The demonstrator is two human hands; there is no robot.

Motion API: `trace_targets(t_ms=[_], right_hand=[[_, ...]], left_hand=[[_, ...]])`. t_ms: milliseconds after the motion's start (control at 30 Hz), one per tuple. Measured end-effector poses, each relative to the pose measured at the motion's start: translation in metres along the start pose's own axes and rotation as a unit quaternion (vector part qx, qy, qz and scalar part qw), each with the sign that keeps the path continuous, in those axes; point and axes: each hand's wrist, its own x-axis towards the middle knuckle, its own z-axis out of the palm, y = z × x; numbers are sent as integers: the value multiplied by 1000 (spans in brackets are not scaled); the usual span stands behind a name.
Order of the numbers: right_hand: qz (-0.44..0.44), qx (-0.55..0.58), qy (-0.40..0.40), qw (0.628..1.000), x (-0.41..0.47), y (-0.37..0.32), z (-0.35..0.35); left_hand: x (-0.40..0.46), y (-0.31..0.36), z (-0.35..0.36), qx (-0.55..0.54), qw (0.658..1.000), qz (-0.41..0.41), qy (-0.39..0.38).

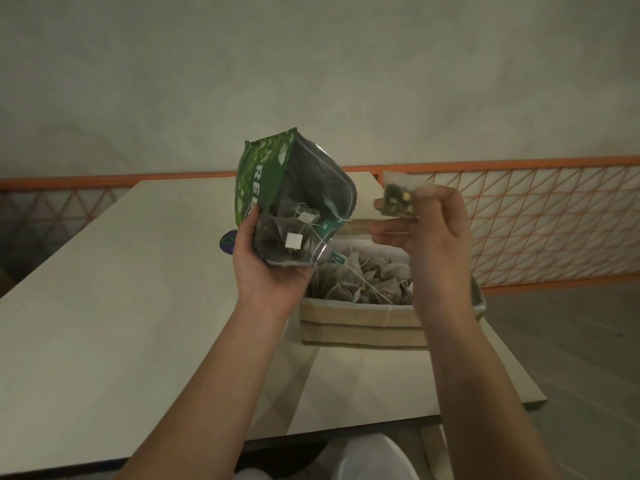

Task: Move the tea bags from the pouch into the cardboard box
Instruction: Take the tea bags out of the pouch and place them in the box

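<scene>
We are working over a long pale laminate table, and on it, near its right edge, the shallow tan cardboard box is sitting, already heaped with pale mesh tea bags. Above the box's left end we are holding up a green foil pouch with a silvery lining, mouth tipped toward us; our left hand is gripping its lower edge, fingers curled under. More bags with white paper tags are still lying inside it. Our right hand is hanging over the box, thumb and fingers pinching one small dark-filled mesh tea bag by its side, level with the pouch mouth. We are judging this bag to be nearly weightless, soft and easily crushed, its string apt to snag; a light pinch at a corner or the tag seems best.
</scene>
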Motion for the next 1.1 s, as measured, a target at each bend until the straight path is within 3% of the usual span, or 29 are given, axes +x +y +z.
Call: trace_targets(t_ms=[167, 300, 433, 533, 633, 667, 733, 833, 933, 1100], right_hand=[[-10, -37, 65, 997, 11, 5, -21], [12, -99, 57, 993, 17, 18, -33], [-29, -182, 44, 982, 21, 30, -39], [-11, -358, -17, 933, 23, 44, -42], [-66, -499, -5, 864, 17, 52, -34], [-95, -495, 4, 864, 13, 51, -29], [-112, -427, -12, 897, 7, 48, -17], [-59, -303, -92, 947, 3, 51, -3], [-27, -278, -118, 953, 3, 52, 4], [-52, -276, -84, 956, 0, 42, -2]], left_hand=[[0, -2, 0, -6, 1000, -3, -5], [0, -2, 0, -7, 1000, 1, -2], [1, -3, -1, -4, 1000, 1, -2], [1, -3, -1, -6, 1000, 3, -1], [1, -3, 0, -10, 1000, 2, -1], [1, -3, 0, -10, 1000, 2, 0], [1, -4, 1, -8, 1000, 6, 5], [0, -2, 2, -7, 1000, 13, 7], [0, -2, 2, -4, 1000, 16, 9], [-1, 0, 1, 1, 1000, 4, 10]])
